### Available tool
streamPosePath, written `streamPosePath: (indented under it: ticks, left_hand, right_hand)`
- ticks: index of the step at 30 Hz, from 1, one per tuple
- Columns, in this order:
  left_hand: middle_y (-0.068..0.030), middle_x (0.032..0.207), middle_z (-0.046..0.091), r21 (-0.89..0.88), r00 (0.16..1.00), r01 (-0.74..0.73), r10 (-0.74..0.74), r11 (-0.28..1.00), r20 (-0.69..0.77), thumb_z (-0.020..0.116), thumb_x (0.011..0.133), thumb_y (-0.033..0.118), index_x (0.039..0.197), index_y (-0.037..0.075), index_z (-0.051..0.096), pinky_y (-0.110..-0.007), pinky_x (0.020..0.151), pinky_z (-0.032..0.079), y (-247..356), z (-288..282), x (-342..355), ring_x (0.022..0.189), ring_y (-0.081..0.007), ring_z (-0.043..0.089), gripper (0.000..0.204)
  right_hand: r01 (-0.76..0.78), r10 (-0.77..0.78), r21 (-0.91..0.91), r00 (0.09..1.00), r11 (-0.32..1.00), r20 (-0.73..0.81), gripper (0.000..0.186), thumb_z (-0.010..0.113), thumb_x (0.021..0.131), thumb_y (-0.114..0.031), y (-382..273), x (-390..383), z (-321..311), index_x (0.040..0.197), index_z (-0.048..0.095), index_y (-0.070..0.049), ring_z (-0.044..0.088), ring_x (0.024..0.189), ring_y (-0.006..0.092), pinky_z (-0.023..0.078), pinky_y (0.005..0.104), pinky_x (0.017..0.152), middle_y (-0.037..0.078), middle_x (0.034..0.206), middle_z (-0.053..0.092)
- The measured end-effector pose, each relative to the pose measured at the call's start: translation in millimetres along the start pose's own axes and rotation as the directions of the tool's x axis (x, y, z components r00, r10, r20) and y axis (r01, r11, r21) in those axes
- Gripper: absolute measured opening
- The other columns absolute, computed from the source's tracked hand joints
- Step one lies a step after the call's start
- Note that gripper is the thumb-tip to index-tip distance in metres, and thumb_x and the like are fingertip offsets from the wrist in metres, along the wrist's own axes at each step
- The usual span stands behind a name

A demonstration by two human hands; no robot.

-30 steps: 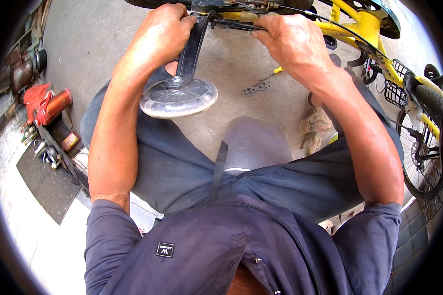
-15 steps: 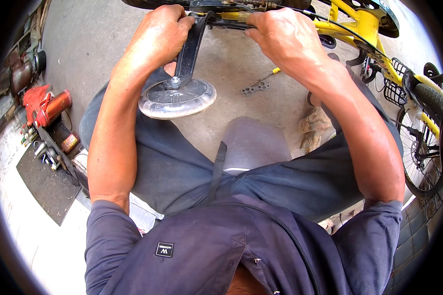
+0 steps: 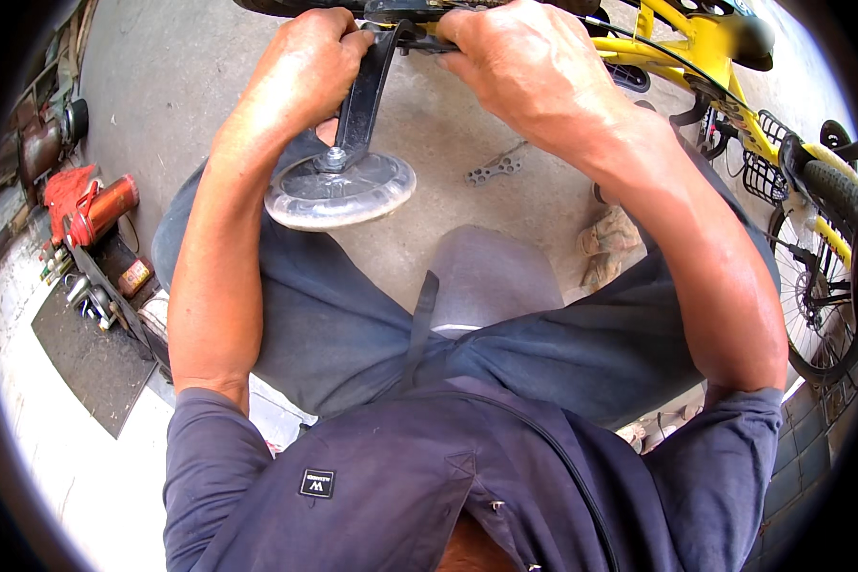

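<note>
My left hand (image 3: 315, 67) is closed on the black training-wheel bracket (image 3: 360, 110), near its top beneath the bicycle's rear parts. A small clear-rimmed wheel (image 3: 339, 195) is bolted to the bracket's lower end. My right hand (image 3: 524, 71) is closed at the dark hardware under the yellow bicycle frame (image 3: 688, 52), just right of the bracket's top; what its fingertips grip is hard to make out. A flat multi-hole spanner (image 3: 494, 173) lies on the concrete below it, with a thin tool shaft partly hidden by my right hand.
At left are a red cloth (image 3: 65, 195), an orange cylinder (image 3: 114, 210), metal tools (image 3: 91, 300) and a dark mat (image 3: 86, 362). Another bicycle with wheel (image 3: 810, 305) and basket (image 3: 763, 176) stands at right. Worn gloves (image 3: 602, 248) lie beside my right leg.
My right hand has moved left along the hardware toward the bracket, now covering the yellow tool handle on the floor. My left hand, bracket and wheel have shifted slightly left.
</note>
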State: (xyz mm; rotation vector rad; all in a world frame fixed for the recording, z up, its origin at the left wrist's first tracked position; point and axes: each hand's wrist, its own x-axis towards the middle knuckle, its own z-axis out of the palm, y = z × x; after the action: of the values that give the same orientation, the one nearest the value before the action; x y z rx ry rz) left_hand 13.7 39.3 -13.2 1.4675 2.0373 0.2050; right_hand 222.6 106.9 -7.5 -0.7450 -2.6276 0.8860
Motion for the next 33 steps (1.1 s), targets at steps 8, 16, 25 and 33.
streamPosePath:
  ticks: [8, 16, 25, 33]
  left_hand:
    - [-0.0184, 0.078, 0.066, 0.056, 1.000, -0.023, 0.024, 0.998, -0.016, 0.056, 0.092, 0.023, 0.095, -0.003, 0.065, -0.038, 0.069, 0.051, 3, -1, -2, 0.072, -0.0257, 0.066, 0.028]
    - [-0.0181, 0.078, 0.066, 0.078, 0.999, -0.028, 0.029, 0.997, -0.019, 0.057, 0.092, 0.024, 0.097, -0.003, 0.065, -0.038, 0.070, 0.051, 3, -1, -2, 0.072, -0.0264, 0.066, 0.028]
    - [-0.0144, 0.072, 0.065, 0.062, 0.999, -0.032, 0.032, 0.998, -0.011, 0.058, 0.092, 0.022, 0.095, -0.004, 0.064, -0.035, 0.059, 0.051, -1, 1, 2, 0.061, -0.0202, 0.064, 0.027]
    - [-0.0142, 0.069, 0.064, 0.022, 1.000, -0.031, 0.031, 0.999, -0.004, 0.059, 0.091, 0.022, 0.092, -0.004, 0.064, -0.034, 0.055, 0.051, 0, 0, 1, 0.058, -0.0197, 0.064, 0.027]
  right_hand:
    - [0.042, -0.041, 0.006, 0.995, 0.999, -0.087, 0.015, 0.055, 0.080, -0.009, 3, 12, 4, 0.066, 0.059, -0.003, 0.062, 0.059, 0.0381, 0.049, 0.0468, 0.055, 0.020, 0.060, 0.059]
    - [0.014, -0.015, -0.039, 1.000, 0.999, -0.011, 0.015, 0.053, 0.079, -0.010, 0, 12, 11, 0.067, 0.061, -0.004, 0.064, 0.063, 0.0388, 0.051, 0.0475, 0.058, 0.021, 0.064, 0.062]
    - [0.012, -0.012, 0.002, 1.000, 1.000, 0.029, 0.015, 0.055, 0.079, -0.011, -2, 5, 8, 0.068, 0.061, -0.004, 0.064, 0.061, 0.0383, 0.050, 0.0478, 0.056, 0.021, 0.063, 0.061]
    - [-0.139, 0.141, -0.159, 0.990, 0.977, 0.001, 0.020, 0.061, 0.085, -0.022, -5, -3, 15, 0.083, 0.072, -0.005, 0.068, 0.078, 0.0358, 0.053, 0.0444, 0.069, 0.020, 0.078, 0.067]
